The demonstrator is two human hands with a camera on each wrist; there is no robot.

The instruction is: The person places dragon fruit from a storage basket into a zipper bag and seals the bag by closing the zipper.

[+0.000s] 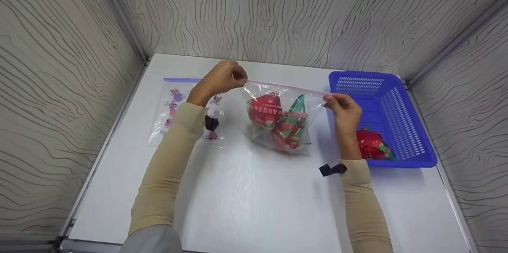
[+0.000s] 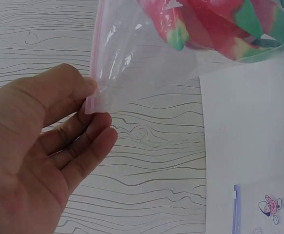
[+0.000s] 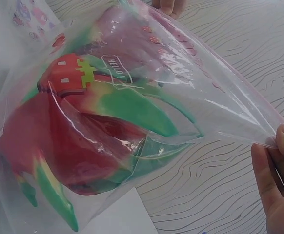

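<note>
A clear zip bag [image 1: 258, 138] with a pink zip strip along its top hangs between my two hands over the white table. Two red dragon fruits with green-tipped scales are inside, one at the left [image 1: 264, 104] and one at the right [image 1: 287, 130]; the right wrist view shows a dragon fruit [image 3: 73, 146] large through the film. My left hand [image 1: 223, 77] pinches the strip's left end between thumb and finger, its other fingers loosely bent in the left wrist view. With thumb and fingers my right hand [image 1: 346, 111] pinches the right top corner. The strip is stretched straight between them.
At the right stands a blue slotted basket [image 1: 405, 122] with another dragon fruit [image 1: 373, 145] in its near left corner. A second zip bag [image 1: 158, 126], with a purple strip and printed figures, lies flat at the left, partly behind my left arm. Wood-patterned walls surround the table [image 1: 246, 201].
</note>
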